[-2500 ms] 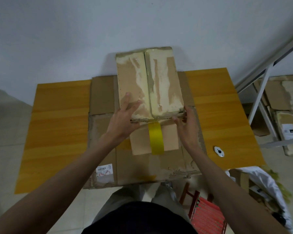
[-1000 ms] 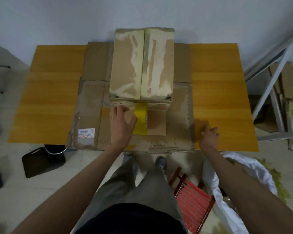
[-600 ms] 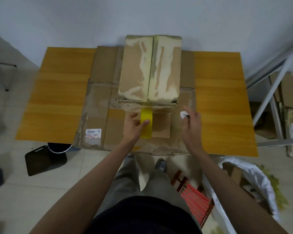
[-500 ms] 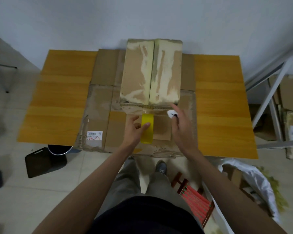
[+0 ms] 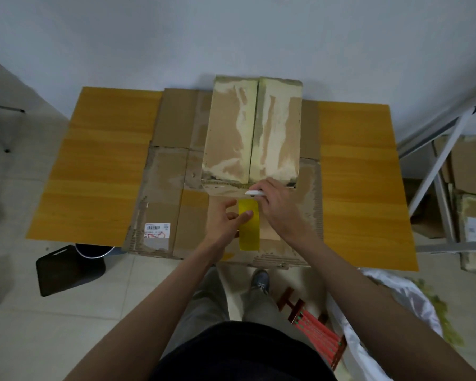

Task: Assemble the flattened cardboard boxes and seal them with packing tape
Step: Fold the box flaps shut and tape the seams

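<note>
**Q:** What has changed in the last second?

**A:** My right hand [image 5: 279, 207] left the tabletop [image 5: 360, 188] edge and now grips a small white cutter [image 5: 254, 192] at the top of the yellow tape [image 5: 249, 229], just under the box [image 5: 253, 133] edge. My left hand [image 5: 226, 225] stays on the tape, thumb pressing it, fingers relaxed. Judgement: the strip is about to be cut.

**Q:** Where is the box, and what obstructs?

**A:** Upright on flattened cardboard [image 5: 171, 171] mid-tabletop. My left thumb lies near the cut line. Metal shelving [image 5: 437, 166], a red stool [image 5: 316, 331] and a white bag [image 5: 390, 306] stand nearby, clear of the work.
</note>
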The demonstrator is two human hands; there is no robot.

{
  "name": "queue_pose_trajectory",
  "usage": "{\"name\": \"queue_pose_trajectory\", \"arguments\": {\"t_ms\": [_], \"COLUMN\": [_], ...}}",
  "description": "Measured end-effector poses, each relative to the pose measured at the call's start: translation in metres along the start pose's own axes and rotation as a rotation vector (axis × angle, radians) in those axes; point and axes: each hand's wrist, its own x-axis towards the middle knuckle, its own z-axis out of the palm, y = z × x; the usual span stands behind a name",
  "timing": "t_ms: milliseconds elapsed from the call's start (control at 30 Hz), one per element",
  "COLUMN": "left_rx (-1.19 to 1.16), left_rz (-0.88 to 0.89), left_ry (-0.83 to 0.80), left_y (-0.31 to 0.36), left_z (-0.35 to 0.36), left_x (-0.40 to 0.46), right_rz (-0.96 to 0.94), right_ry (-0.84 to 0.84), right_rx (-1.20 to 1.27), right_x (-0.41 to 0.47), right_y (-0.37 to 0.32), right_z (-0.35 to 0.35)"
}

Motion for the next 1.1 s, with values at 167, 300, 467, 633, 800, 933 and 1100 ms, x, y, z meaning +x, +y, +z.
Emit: {"name": "queue_pose_trajectory", "arguments": {"t_ms": [167,300,467,633,800,933,1100], "left_rx": [-0.007,0.013,0.028,0.038,0.028,0.036,0.032], "left_rz": [-0.021,-0.024,-0.021,-0.013,-0.009,-0.003,0.001], "left_ry": [-0.007,-0.014,-0.023,-0.039,-0.053,-0.071,-0.085], "left_y": [0.003,0.003,0.005,0.006,0.005,0.006,0.012], "left_z": [-0.001,-0.003,-0.003,-0.003,-0.006,-0.005,-0.004], "left_x": [0.001,0.002,0.004,0.002,0.003,0.003,0.001], "right_rz": [0.012,0.072,0.367,0.872,1.149,1.241,0.850], "right_ry": [-0.065,-0.054,-0.031,0.067,0.192,0.202,0.421], "right_rx": [-0.094,-0.183,-0.227,-0.082,-0.028,-0.037,0.194], "right_x": [0.008,-0.006,-0.058,-0.089,-0.097,-0.097,-0.062], "right_y": [-0.002,0.018,0.081,0.139,0.175,0.177,0.111], "right_z": [0.002,-0.011,-0.031,-0.021,-0.015,-0.011,-0.006]}}
